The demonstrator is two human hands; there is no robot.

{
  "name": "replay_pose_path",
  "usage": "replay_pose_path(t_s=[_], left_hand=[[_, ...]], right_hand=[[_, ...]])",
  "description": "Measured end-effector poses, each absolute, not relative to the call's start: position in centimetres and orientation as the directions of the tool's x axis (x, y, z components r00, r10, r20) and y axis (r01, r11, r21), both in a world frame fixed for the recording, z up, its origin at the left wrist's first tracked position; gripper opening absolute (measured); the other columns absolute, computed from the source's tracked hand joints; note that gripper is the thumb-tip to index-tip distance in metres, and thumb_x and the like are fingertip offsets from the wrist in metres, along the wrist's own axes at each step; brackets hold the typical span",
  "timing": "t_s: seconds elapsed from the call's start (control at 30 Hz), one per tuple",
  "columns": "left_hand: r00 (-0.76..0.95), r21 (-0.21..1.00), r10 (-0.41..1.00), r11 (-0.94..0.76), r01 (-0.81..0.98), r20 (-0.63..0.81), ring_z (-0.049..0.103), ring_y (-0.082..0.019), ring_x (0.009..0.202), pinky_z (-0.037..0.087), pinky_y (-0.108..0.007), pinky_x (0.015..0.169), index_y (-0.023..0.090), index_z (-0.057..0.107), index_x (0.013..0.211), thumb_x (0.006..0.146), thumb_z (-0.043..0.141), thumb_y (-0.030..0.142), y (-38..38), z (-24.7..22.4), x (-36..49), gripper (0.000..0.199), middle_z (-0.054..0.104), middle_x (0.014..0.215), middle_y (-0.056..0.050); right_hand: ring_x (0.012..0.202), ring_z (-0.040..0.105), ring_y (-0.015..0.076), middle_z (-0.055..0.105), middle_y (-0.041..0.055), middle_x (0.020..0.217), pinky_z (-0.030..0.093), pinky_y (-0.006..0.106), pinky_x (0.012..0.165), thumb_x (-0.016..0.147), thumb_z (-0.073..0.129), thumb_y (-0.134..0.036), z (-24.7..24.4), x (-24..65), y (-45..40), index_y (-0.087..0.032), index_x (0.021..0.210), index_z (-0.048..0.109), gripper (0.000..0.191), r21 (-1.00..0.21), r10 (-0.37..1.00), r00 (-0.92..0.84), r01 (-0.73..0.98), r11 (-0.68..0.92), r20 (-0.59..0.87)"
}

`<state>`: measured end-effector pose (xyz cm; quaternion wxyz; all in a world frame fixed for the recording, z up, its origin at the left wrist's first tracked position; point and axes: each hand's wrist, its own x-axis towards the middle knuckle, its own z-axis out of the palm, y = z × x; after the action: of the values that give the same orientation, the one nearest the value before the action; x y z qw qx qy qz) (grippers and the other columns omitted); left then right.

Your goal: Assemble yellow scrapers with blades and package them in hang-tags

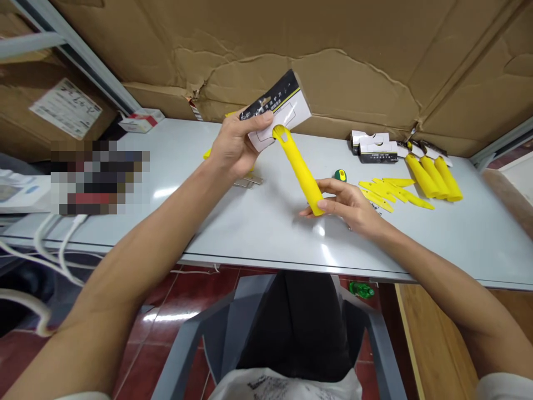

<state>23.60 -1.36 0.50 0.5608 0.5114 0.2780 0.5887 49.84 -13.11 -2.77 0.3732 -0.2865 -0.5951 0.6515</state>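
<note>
My left hand (244,139) grips a black-and-white printed cardboard package (287,111), thumb pressed on its front. A yellow plastic handle (297,166) slants down from the package's lower edge, its slotted upper end touching or overlapping the card. At the handle's lower end, my right hand (341,203) pinches it between thumb and fingers. Both hands hold these above the table. Behind my left hand, partly hidden, lie thin metal pieces (249,181) and something yellow. Flat yellow pieces (389,191) lie beyond my right hand, with small metal bits near its fingers.
Several yellow handles with cards attached (433,175) lie at the right on the grey table (258,239). Folded cards (377,149) and a green-and-yellow tape measure-like object (340,175) are nearby. A small red-white box (141,120) sits back left. Cardboard (291,33) walls the rear.
</note>
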Motion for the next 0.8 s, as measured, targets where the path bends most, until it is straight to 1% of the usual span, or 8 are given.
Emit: replay_pose_path(t_s=[0.17,0.27,0.4,0.47,0.57,0.63,0.73,0.8], left_hand=[[0.188,0.924,0.96,-0.127,-0.362,0.206,0.066,-0.013,0.078,0.054,-0.025,0.069,0.021,0.074,0.09,0.06,0.106,0.041,-3.0,-0.5,25.4,0.048,0.076,0.094,0.0],[0.276,0.939,0.947,-0.061,-0.339,0.161,0.062,-0.01,0.071,0.049,-0.023,0.061,0.02,0.069,0.085,0.061,0.108,0.042,-5.0,-0.9,26.8,0.05,0.07,0.083,0.002],[0.429,0.955,0.89,-0.021,-0.296,0.153,0.064,-0.012,0.069,0.048,-0.026,0.06,0.019,0.065,0.078,0.065,0.107,0.038,-6.4,-1.2,27.5,0.048,0.069,0.08,0.002],[0.464,0.96,0.873,-0.017,-0.278,0.15,0.067,-0.013,0.072,0.052,-0.027,0.064,0.019,0.069,0.079,0.066,0.106,0.038,-6.2,-1.3,27.3,0.044,0.072,0.081,0.001],[0.436,0.958,0.89,-0.005,-0.287,0.136,0.071,-0.014,0.076,0.059,-0.027,0.069,0.019,0.077,0.082,0.069,0.104,0.039,-5.1,-1.4,26.7,0.036,0.077,0.087,-0.001],[0.396,0.957,0.912,0.01,-0.29,0.11,0.074,-0.014,0.082,0.062,-0.026,0.072,0.02,0.08,0.088,0.071,0.101,0.035,-4.5,-1.4,26.3,0.03,0.08,0.095,-0.002],[0.339,0.962,0.938,0.02,-0.272,0.077,0.075,-0.014,0.087,0.062,-0.024,0.072,0.02,0.081,0.093,0.075,0.093,0.026,-4.1,-1.3,26.1,0.022,0.082,0.107,-0.004],[0.317,0.967,0.947,0.025,-0.254,0.059,0.075,-0.014,0.085,0.062,-0.024,0.07,0.02,0.08,0.092,0.077,0.088,0.023,-4.2,-1.2,26.2,0.017,0.082,0.106,-0.005]], right_hand=[[0.099,0.085,0.0234,0.076,0.0035,0.126,0.072,0.041,0.094,0.093,0.088,-0.034,-2.2,49.9,-13.0,-0.03,0.146,0.055,0.063,-0.967,0.833,-0.544,-0.252,-0.046,0.103],[0.08,0.083,0.0207,0.078,0.0035,0.123,0.072,0.037,0.069,0.096,0.084,-0.045,-1.5,49.9,-13.0,-0.032,0.148,0.05,0.064,-0.958,0.849,-0.524,-0.275,-0.087,0.074],[0.052,0.068,0.0133,0.075,-0.0011,0.092,0.055,0.026,0.041,0.095,0.084,-0.052,-1.1,49.8,-13.2,-0.024,0.126,0.063,0.047,-0.967,0.866,-0.493,-0.252,-0.045,0.088],[0.045,0.061,0.0104,0.068,-0.0034,0.082,0.047,0.025,0.036,0.093,0.086,-0.055,-1.0,49.7,-13.3,-0.022,0.116,0.066,0.045,-0.971,0.87,-0.485,-0.238,-0.029,0.093],[0.044,0.056,0.0088,0.065,-0.0033,0.08,0.041,0.025,0.034,0.092,0.085,-0.061,-0.1,50.1,-13.0,-0.022,0.108,0.067,0.046,-0.982,0.894,-0.432,-0.187,0.036,0.116],[0.048,0.053,0.0093,0.066,-0.0014,0.082,0.04,0.027,0.037,0.096,0.079,-0.062,1.1,51.9,-12.1,-0.023,0.106,0.069,0.041,-0.98,0.932,-0.302,-0.071,0.187,0.2],[0.063,0.056,0.0143,0.07,0.002,0.091,0.047,0.032,0.051,0.103,0.071,-0.059,3.1,58.0,-9.7,-0.029,0.11,0.074,0.031,-0.821,0.878,0.019,0.367,0.438,0.478],[0.091,0.065,0.022,0.074,0.006,0.11,0.054,0.039,0.078,0.109,0.061,-0.05,3.7,64.1,-7.6,-0.032,0.137,0.071,0.035,-0.619,0.769,0.184,0.717,0.321,0.612]])
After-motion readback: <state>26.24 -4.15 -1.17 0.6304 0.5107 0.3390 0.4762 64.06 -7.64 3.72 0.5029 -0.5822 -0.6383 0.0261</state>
